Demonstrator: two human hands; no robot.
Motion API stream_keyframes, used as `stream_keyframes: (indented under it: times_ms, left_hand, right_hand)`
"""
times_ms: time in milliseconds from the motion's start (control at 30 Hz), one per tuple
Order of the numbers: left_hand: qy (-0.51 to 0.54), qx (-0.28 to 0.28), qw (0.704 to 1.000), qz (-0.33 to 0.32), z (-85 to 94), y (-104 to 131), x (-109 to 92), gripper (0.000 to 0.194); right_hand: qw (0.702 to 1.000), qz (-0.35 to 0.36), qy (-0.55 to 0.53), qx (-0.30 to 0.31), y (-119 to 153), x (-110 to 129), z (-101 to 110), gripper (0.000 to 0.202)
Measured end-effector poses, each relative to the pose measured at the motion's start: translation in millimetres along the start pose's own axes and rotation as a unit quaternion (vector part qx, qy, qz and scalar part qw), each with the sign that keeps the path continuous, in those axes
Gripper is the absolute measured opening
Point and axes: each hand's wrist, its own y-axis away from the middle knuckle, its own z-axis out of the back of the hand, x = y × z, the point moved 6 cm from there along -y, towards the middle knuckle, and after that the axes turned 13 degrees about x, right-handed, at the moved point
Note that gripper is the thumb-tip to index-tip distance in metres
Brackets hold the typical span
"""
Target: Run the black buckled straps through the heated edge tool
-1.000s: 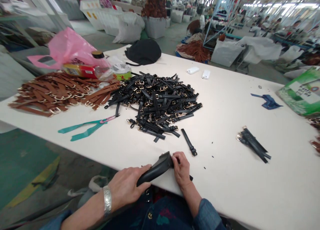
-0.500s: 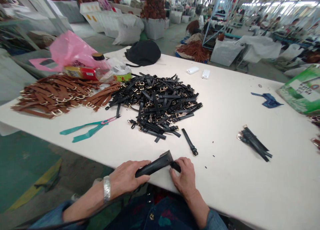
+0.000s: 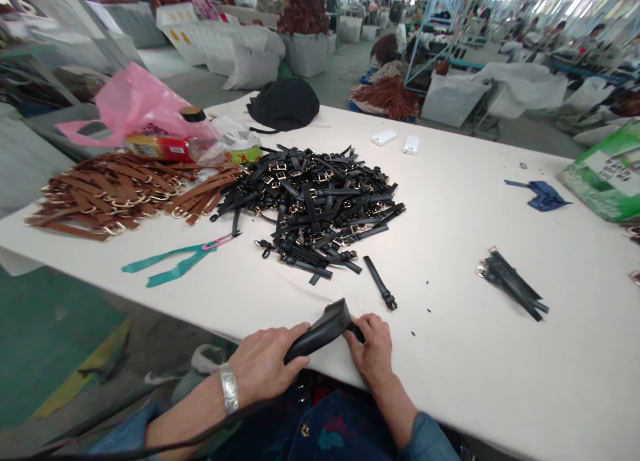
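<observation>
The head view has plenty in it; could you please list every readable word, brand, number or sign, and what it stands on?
No text can be read with certainty.
Green printed package with a white panel: lettering too blurred.
Red-and-yellow label by the pink plastic bag: print too small.

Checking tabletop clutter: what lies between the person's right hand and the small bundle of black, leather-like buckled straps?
In the head view, tiny black scraps lie on the white tabletop between the right hand and the bundle.

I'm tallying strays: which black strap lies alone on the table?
The slim black leather-look strap just beyond the right hand; other black straps there lie in the large pile or a small bundle farther right.
</observation>
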Motion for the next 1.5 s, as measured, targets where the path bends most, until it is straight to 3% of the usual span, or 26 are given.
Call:
stream_keyframes:
  times_ms: [233,467,767,867,1000,1133,1333,1500]
  left_hand:
    - [0.029,-0.028,0.999,-0.009,-15.4,1,4,0.056]
    - [0.04,-0.021,0.999,0.013,-33.9,15,17,0.057]
    - [0.072,-0.059,0.995,-0.034,-15.9,-24,-14,0.055]
    - [0.101,-0.062,0.992,-0.051,-3.5,-28,-1,0.049]
    - [0.132,-0.052,0.987,-0.071,15.9,-13,28,0.049]
    - [0.163,0.035,0.983,-0.073,12.9,1,48,0.055]
    - [0.129,0.01,0.987,-0.097,7.7,12,50,0.047]
    - [0.024,0.018,0.999,-0.024,10.9,14,39,0.054]
  right_hand:
    - [0.999,0.012,0.014,-0.029,4,0,-1,0.017]
    - [0.999,0.022,0.007,-0.039,9,1,-3,0.012]
    - [0.999,0.007,0.003,-0.032,9,1,-3,0.012]
    - [1.0,0.008,-0.008,-0.028,9,-1,-4,0.013]
    - [1.0,0.008,-0.019,-0.021,9,-3,-3,0.013]
    - [1.0,0.006,-0.029,0.008,6,-3,-1,0.013]
    - [0.997,0.004,0.002,0.08,-2,-3,3,0.019]
    - [0.99,0.05,0.021,0.13,-14,-6,8,0.021]
